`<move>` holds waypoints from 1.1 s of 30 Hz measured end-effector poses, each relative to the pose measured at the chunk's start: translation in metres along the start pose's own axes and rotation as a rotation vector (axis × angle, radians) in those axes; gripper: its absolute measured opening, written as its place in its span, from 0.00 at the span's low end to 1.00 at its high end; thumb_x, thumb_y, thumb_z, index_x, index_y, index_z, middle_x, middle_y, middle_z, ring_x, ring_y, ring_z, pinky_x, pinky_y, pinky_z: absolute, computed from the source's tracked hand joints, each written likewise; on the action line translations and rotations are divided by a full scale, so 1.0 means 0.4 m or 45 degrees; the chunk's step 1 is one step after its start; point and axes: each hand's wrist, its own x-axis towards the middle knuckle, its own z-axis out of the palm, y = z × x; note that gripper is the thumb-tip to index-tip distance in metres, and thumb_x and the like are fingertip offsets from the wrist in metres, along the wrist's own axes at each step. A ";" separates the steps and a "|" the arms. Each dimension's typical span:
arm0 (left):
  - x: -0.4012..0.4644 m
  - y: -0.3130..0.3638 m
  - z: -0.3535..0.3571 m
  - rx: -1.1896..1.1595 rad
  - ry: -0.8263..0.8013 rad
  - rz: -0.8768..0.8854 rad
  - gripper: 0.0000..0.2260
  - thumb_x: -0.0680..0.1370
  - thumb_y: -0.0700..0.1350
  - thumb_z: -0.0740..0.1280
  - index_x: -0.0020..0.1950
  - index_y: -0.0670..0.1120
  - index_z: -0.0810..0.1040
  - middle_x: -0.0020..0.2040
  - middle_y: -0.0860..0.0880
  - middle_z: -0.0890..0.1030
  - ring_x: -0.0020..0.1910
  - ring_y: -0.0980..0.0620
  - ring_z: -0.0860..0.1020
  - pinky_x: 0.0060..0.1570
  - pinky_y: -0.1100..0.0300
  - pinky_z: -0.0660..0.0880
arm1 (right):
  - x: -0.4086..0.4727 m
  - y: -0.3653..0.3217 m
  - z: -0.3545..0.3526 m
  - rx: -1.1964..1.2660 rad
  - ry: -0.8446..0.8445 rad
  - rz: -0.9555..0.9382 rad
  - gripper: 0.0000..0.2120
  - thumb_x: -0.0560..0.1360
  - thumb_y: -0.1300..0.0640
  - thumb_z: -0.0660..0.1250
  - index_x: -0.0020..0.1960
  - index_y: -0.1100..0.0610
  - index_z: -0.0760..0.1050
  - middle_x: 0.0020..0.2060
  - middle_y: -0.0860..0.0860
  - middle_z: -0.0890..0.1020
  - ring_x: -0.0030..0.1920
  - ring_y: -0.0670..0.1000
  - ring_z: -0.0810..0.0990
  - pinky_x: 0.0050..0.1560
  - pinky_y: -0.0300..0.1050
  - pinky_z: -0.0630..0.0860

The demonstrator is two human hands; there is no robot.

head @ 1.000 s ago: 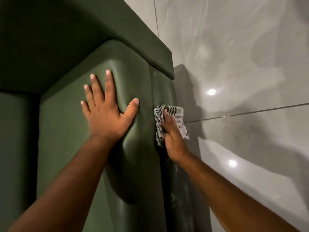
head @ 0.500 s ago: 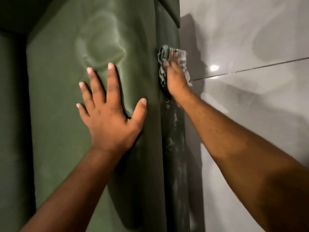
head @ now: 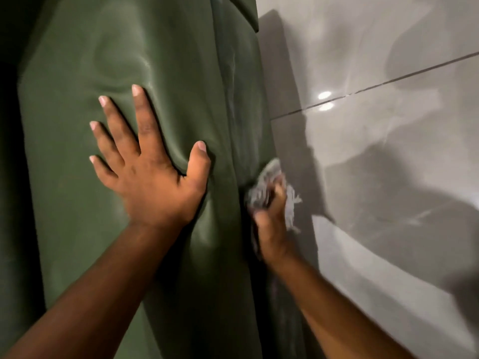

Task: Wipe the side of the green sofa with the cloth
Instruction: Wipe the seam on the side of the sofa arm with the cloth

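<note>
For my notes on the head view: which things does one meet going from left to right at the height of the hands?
green sofa → left hand → cloth held by right hand → glossy grey floor tiles

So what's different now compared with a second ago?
The right hand has slid the striped cloth up the green sofa's narrow side, then back down, gripping it throughout. The left hand stays spread flat, pressing into the cushion. The glossy tiled floor is unchanged.
</note>
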 end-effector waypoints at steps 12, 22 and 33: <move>0.000 -0.005 0.020 0.056 0.030 0.021 0.42 0.74 0.68 0.56 0.82 0.48 0.48 0.82 0.37 0.50 0.81 0.33 0.49 0.73 0.29 0.49 | 0.264 -0.216 0.045 -0.092 -0.222 -0.443 0.28 0.77 0.50 0.51 0.75 0.57 0.55 0.77 0.57 0.56 0.78 0.48 0.52 0.79 0.48 0.47; 0.002 -0.006 0.023 0.020 0.052 0.039 0.43 0.73 0.68 0.56 0.82 0.49 0.48 0.83 0.40 0.49 0.81 0.34 0.48 0.74 0.31 0.47 | -0.104 0.106 -0.105 0.093 -0.535 -0.183 0.39 0.69 0.66 0.58 0.74 0.38 0.55 0.74 0.38 0.64 0.74 0.54 0.62 0.75 0.51 0.58; -0.005 0.001 0.022 0.030 0.057 0.037 0.42 0.75 0.68 0.57 0.82 0.46 0.50 0.82 0.37 0.51 0.80 0.33 0.50 0.73 0.29 0.49 | 0.057 0.029 -0.002 -0.378 -0.194 -0.593 0.26 0.81 0.40 0.43 0.76 0.45 0.45 0.77 0.58 0.50 0.79 0.58 0.46 0.76 0.68 0.48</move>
